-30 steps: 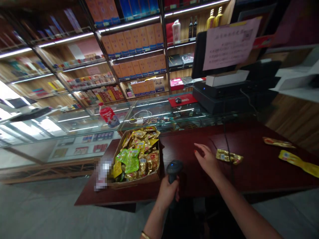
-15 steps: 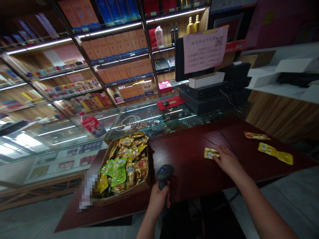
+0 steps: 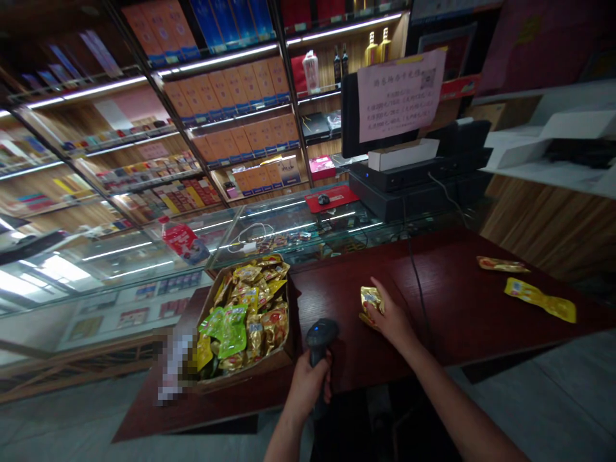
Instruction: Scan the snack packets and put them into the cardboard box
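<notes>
My left hand point(image 3: 310, 378) is wrapped round the handle of a black barcode scanner point(image 3: 321, 333), whose head shows a small blue light. Gold snack packets point(image 3: 370, 296) are gripped in my right hand point(image 3: 392, 317), just above the dark red table point(image 3: 346, 359); how many I hold is hard to make out. To the left of the scanner stands an open cardboard box point(image 3: 240, 378) full of gold, yellow and green snack packets point(image 3: 224, 330). Two more packets lie apart at the right: a yellow packet point(image 3: 539, 299) and a slim gold-red packet point(image 3: 503, 264).
Behind the table runs a glass counter point(image 3: 289, 218) with a red mouse pad point(image 3: 332, 197), a mouse and a red-labelled bottle point(image 3: 183, 240). A monitor with a pink sign point(image 3: 402, 96) stands further right. A cable point(image 3: 418, 282) crosses the table. Shelves of boxes line the wall.
My right hand has moved left across the table towards the scanner, with the gold packets now lifted in it. The left hand and scanner have stayed almost in place.
</notes>
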Demonstrator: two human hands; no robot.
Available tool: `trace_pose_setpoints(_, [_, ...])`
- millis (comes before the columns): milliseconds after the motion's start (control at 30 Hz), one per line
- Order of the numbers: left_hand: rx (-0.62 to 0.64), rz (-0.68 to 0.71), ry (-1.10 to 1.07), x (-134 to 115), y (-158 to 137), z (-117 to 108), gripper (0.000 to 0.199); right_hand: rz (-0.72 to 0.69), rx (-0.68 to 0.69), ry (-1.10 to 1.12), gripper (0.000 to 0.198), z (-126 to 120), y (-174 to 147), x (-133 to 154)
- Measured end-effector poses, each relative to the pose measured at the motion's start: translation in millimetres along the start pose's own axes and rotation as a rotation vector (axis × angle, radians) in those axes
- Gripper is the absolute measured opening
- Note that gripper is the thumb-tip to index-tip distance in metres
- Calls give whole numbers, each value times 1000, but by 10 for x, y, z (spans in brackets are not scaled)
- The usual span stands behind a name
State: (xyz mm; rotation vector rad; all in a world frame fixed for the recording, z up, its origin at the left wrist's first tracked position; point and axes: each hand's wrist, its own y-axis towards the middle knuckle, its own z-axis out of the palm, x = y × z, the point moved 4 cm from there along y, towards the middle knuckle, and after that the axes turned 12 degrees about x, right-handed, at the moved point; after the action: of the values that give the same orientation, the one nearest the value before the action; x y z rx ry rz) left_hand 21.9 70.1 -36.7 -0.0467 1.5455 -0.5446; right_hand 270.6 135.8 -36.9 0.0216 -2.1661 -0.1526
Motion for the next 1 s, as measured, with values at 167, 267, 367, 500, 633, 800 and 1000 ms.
trace_pose_setpoints(167, [-16,-17,-3,11,-13,1,33,-48,40,4,36,140,-63,-37])
trace_pose_setpoints(267, [1,-17,-9,-47,-54,39,34,-79,73,61,44,145,-52,-94])
trace_pose_setpoints(367, [43,9,-21,-161,-106,95,34,-117,109,131,45,169,-23,-138])
trace_pose_setpoints(500, [68,36,-5,-314,-139,129,34,-115,101,164,46,180,-22,-149])
trace_pose_setpoints(633, [63,42,11,-397,-130,133,35,-112,94,147,43,149,-49,-93])
trace_pose_setpoints(800, [91,59,-8,-434,-150,187,37,-148,159,233,47,152,-39,-55])
trace_pose_setpoints(1000, [130,51,32,-545,-240,243,33,-167,181,320,49,141,-35,-33])
